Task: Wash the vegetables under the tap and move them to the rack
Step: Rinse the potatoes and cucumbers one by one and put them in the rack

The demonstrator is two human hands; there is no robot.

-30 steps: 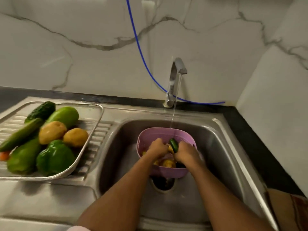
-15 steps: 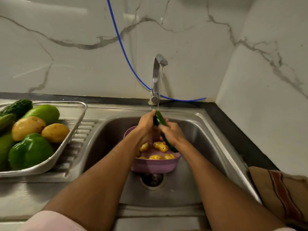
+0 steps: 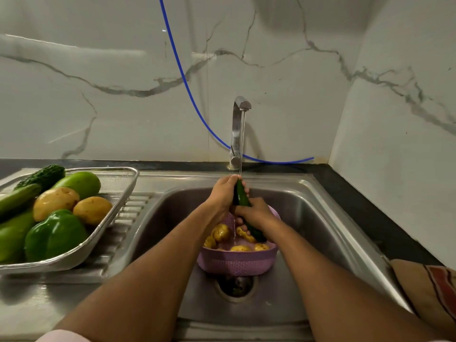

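Note:
A dark green cucumber point(image 3: 241, 197) is held upright under the thin stream of water from the tap point(image 3: 238, 129). My left hand point(image 3: 222, 192) grips its upper part. My right hand point(image 3: 256, 213) grips its lower part, and the bottom tip pokes out below. Under them a pink perforated colander point(image 3: 237, 264) sits in the sink point(image 3: 308, 218) with several yellow potatoes point(image 3: 219, 232) in it. On the drainboard at the left stands the metal rack point(image 3: 118, 201), which holds a green pepper point(image 3: 55, 236), two potatoes, cucumbers and other green vegetables.
A blue hose point(image 3: 187, 87) hangs down the marble wall behind the tap. A folded striped cloth point(image 3: 429, 290) lies on the dark counter at the right. The drain point(image 3: 235, 285) shows just in front of the colander.
Both hands have lifted the cucumber out of the colander and up into the water stream. Since half a second ago the grip is about the same.

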